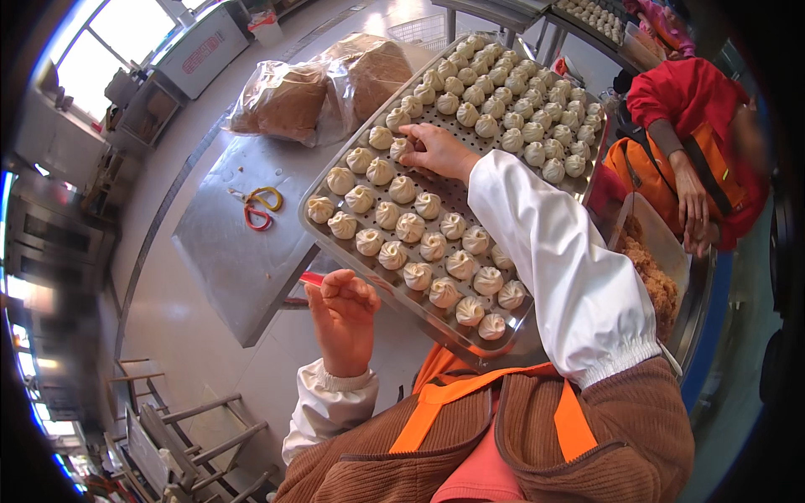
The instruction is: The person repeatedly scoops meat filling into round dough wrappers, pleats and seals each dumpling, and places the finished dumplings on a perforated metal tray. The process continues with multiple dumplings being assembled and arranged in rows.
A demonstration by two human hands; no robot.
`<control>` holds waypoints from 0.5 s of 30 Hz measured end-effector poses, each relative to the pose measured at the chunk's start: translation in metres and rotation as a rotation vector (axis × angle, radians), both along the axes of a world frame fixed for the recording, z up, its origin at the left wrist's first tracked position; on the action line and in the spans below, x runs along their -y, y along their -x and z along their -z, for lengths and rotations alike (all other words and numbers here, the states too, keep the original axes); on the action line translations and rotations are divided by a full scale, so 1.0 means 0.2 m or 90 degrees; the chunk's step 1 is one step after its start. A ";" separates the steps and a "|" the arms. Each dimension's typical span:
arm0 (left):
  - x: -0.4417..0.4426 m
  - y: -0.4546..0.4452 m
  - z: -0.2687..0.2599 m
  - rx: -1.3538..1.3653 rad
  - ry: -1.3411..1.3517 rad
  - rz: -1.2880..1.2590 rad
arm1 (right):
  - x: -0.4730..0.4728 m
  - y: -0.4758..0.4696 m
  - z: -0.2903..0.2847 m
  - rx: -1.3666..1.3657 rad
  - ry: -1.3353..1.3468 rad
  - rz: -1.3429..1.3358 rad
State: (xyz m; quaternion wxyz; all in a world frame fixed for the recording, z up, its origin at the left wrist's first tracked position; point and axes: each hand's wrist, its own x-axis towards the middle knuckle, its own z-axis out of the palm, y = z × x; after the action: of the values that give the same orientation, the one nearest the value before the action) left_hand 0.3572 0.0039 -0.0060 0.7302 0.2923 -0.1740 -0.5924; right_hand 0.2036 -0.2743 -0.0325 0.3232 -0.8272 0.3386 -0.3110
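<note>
Rows of pleated dumplings (410, 227) stand on a perforated metal tray (445, 173) that lies before me. My right hand (440, 149) reaches over the tray's left part, thumb and forefinger on either side of one small dumpling (400, 149). Beside the tray's near left edge, my left hand (344, 317) is raised with its fingers curled. A thin red tool (311, 278) shows at its fingertips; whether the hand grips it cannot be told. White sleeve covers are on both forearms.
Scissors (256, 206) with yellow and red handles lie on a metal table (233, 251), near plastic-wrapped brown bundles (283, 100). At right, a plastic tub (679, 267) holds minced filling (651, 276). A person in red (685, 94) stands beyond it. Metal-framed chairs (201, 440) are at lower left.
</note>
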 end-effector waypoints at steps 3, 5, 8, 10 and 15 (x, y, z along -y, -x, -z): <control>0.03 0.07 -0.06 -0.004 0.020 0.039 | 0.00 0.11 -0.06 -0.041 0.016 0.023; 0.06 0.17 -0.10 -0.023 0.036 0.073 | -0.12 0.25 -0.24 -0.031 -0.029 0.028; 0.13 0.34 -0.17 -0.045 0.072 0.195 | -0.43 0.67 -0.54 0.002 -0.023 0.038; 0.12 0.49 -0.20 -0.031 0.104 0.308 | -0.73 1.02 -0.75 0.081 -0.044 0.065; 0.04 0.74 -0.28 -0.032 0.077 0.462 | -1.73 2.05 -0.75 0.140 -0.022 0.527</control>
State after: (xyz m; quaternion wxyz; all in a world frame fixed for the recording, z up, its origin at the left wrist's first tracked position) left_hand 0.2089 -0.0048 0.0493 0.4928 0.1533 -0.2832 -0.8084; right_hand -0.2060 0.0726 0.1165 0.2192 -0.5782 0.6106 -0.4948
